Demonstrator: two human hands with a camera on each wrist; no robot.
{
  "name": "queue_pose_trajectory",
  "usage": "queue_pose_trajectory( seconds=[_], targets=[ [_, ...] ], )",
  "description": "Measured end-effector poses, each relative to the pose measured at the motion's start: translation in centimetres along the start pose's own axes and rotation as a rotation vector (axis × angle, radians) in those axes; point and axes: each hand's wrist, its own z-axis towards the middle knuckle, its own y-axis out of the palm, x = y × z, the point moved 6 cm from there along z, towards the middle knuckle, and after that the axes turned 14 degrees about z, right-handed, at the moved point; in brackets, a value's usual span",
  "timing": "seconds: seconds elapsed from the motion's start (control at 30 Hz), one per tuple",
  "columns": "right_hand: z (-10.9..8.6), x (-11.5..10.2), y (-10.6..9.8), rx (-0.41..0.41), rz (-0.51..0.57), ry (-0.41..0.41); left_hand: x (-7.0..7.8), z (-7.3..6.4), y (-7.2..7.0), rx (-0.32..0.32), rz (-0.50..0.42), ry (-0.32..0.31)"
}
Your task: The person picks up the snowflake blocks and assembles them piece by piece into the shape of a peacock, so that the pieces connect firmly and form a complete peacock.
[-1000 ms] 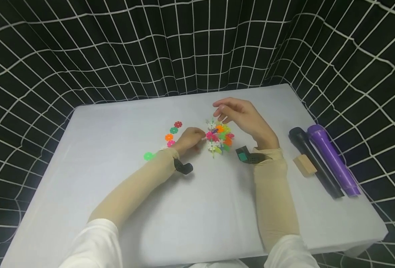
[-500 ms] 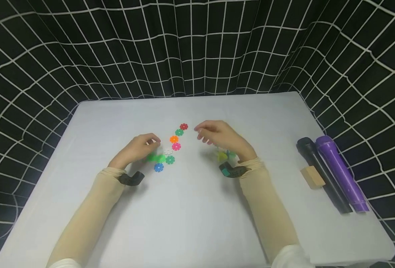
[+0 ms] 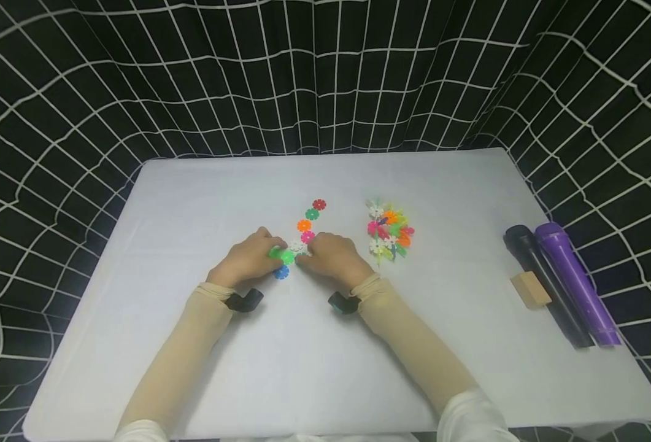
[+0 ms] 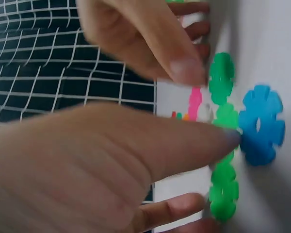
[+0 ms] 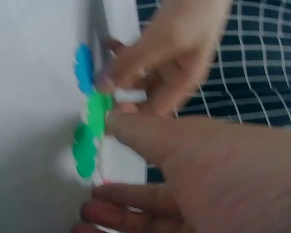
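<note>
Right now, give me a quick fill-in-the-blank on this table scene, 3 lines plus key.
1. Both hands meet at the ____ discs left of the cluster.
2. The lone disc nearest the person is ____.
3. The purple microphone lies beside a ____ one.

Missing words: green; blue; black

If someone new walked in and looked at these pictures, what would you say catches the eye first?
Most striking are the two hands meeting at the middle of the white table: the left hand and right hand both pinch bright green snowflake discs, with a blue disc lying just in front. To the right sits a multicoloured cluster of joined discs, and at the far right edge a purple cylinder lies beside a black one.
</note>
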Motion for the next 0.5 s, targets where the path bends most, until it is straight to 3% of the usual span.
queue_pose_trajectory(
  seconds=[0.1,0.2,0.37,0.5],
  targets=[
    [0.2,-1.1,0.7,0.035,-0.107,-0.021,0.4,-0.1,-0.1,0.046,0.037,-0.003],
    [0.3,-1.4,0.9,0.043,-0.109,-0.050,0.8,-0.2,-0.4,0.080,0.073,-0.002],
    [0.5,0.4,0.5,0.004,0.105,-0.064,1.0,0.1,-0.6,0.071,0.052,0.004],
    [0.4,1.9,0.1,-0.044,0.295,-0.088,0.8,0.3,-0.2,0.024,-0.113,-0.021]
  ],
)
